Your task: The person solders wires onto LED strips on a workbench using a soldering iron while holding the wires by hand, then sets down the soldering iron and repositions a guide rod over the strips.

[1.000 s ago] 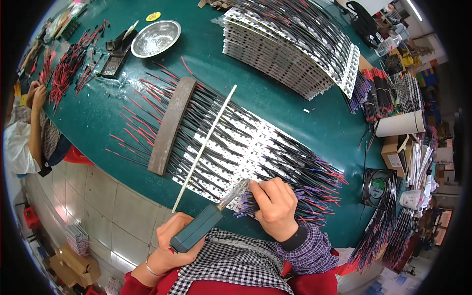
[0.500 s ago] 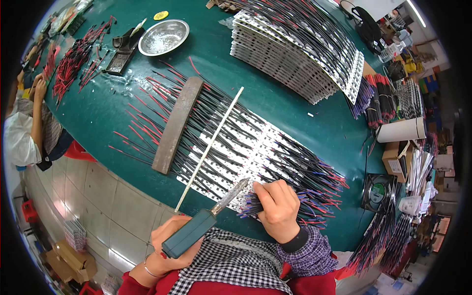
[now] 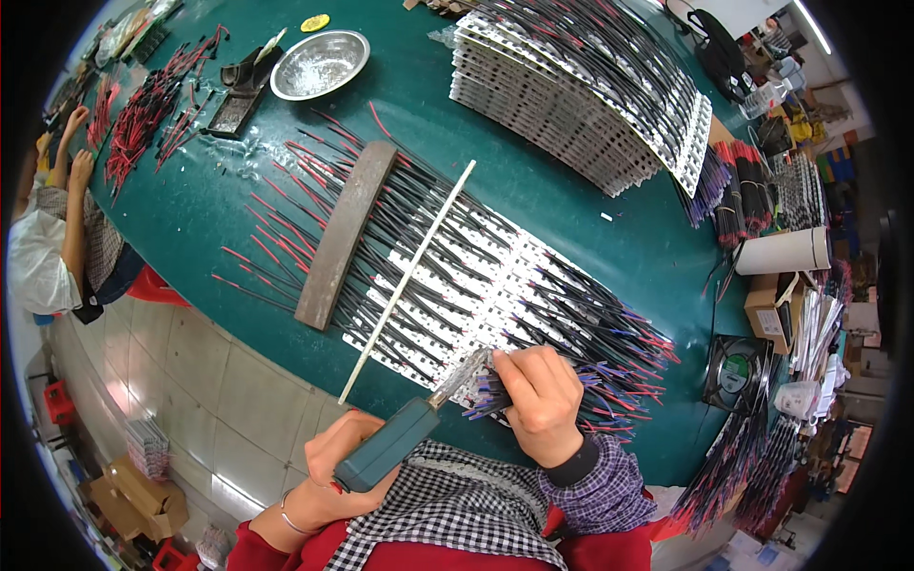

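Note:
My left hand (image 3: 350, 455) is closed round the green handle of a soldering iron (image 3: 390, 443). The iron's metal tip points up and right, to the near edge of a white circuit board panel (image 3: 509, 276). Beside that tip my right hand (image 3: 545, 400) is closed on black wires (image 3: 490, 392) with blue ends; its fingertips are close to the tip, and whether they touch is not clear. Rows of black wires run across the panel in both directions. A brown bar (image 3: 347, 238) lies over the left wires, and a thin pale stick (image 3: 409, 276) crosses them.
A tall stack of wired white panels (image 3: 562, 105) stands at the back right. Farther left are a metal bowl (image 3: 320, 67), a black tray (image 3: 233, 112) and loose red-black wires (image 3: 143, 138). A small fan (image 3: 733, 373) sits at the right. Another person's hands (image 3: 78, 152) are at the far left.
The soldering iron has moved slightly right and its tip now lies closer to my right fingers. My left hand has shifted right with it; the right hand has hardly moved.

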`<state>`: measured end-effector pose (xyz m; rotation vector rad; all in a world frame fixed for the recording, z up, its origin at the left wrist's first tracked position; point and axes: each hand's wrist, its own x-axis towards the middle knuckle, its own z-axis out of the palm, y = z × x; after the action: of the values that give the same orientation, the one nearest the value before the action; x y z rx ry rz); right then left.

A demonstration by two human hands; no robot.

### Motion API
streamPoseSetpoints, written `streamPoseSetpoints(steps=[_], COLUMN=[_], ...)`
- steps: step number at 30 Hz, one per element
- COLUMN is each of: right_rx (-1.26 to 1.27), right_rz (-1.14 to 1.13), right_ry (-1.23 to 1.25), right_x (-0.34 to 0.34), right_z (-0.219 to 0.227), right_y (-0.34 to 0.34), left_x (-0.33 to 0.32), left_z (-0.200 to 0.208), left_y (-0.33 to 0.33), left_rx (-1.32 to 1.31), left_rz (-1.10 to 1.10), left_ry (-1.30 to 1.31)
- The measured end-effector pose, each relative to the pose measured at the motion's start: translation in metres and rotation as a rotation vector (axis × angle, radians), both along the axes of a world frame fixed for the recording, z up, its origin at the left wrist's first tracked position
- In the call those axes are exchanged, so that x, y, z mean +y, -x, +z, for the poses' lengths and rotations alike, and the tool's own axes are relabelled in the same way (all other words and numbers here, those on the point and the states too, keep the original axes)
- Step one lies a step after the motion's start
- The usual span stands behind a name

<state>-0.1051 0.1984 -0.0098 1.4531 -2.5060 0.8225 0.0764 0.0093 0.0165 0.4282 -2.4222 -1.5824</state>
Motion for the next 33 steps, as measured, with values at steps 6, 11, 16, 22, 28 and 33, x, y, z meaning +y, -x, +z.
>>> streamPoseSetpoints(steps=[6, 11, 16, 22, 28, 33], right_rx=[0.049, 0.046, 0.007, 0.013, -0.086, -0.083], right_rz=[0.024, 0.058, 0.095, 0.104, 0.113, 0.036], right_ry=[-0.022, -0.036, 0.002, -0.001, -0.007, 0.128], right_x=[0.000, 0.003, 0.002, 0.003, 0.007, 0.017], right_z=[0.000, 0.000, -0.001, -0.001, 0.007, 0.023], right_y=[0.001, 0.006, 0.009, 0.010, 0.011, -0.003], left_x=[-0.001, 0.001, -0.002, -0.002, 0.003, 0.001], left_z=[0.003, 0.006, 0.000, 0.010, 0.007, 0.005], left_y=[-0.002, 0.004, -0.005, -0.009, -0.014, -0.016], left_rx=[-0.046, -0.014, -0.003, 0.022, 0.040, 0.061], left_rz=[-0.033, -0.022, -0.038, 0.031, 0.080, 0.104], left_ry=[0.022, -0.006, 0.036, 0.049, -0.004, 0.103])
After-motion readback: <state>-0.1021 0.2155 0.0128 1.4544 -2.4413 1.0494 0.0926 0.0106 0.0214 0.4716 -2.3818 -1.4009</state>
